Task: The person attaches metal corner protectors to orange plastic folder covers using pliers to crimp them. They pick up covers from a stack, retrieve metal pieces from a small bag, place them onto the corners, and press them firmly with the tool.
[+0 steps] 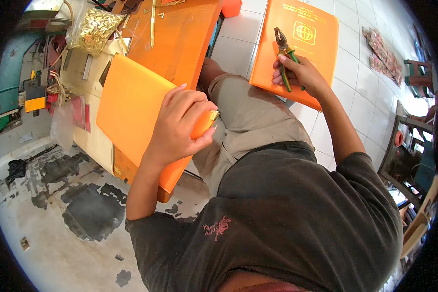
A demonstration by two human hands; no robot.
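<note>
Left hand (180, 124) was closed around the near right corner of an orange folder (131, 104), fingers curled over the top, thumb underneath; a small gold metal corner piece (214, 115) showed at the folder's corner just beside the fingertips. The folder lay tilted, partly over the near edge of a low orange table (180, 44).

Right hand (299, 73) gripped a pair of pliers (284, 56) by the green handles, fingers wrapped shut; whether the tips were open could not be told. Hand and pliers sat over a second orange cover (306, 24) with a printed emblem, lying on the white tiled floor (238, 48) to the right, well apart from the left hand.

A clear bag of gold metal pieces (96, 30) rested at the far left of the table. The person's knee in khaki trousers (248, 117) lay between the two hands.
</note>
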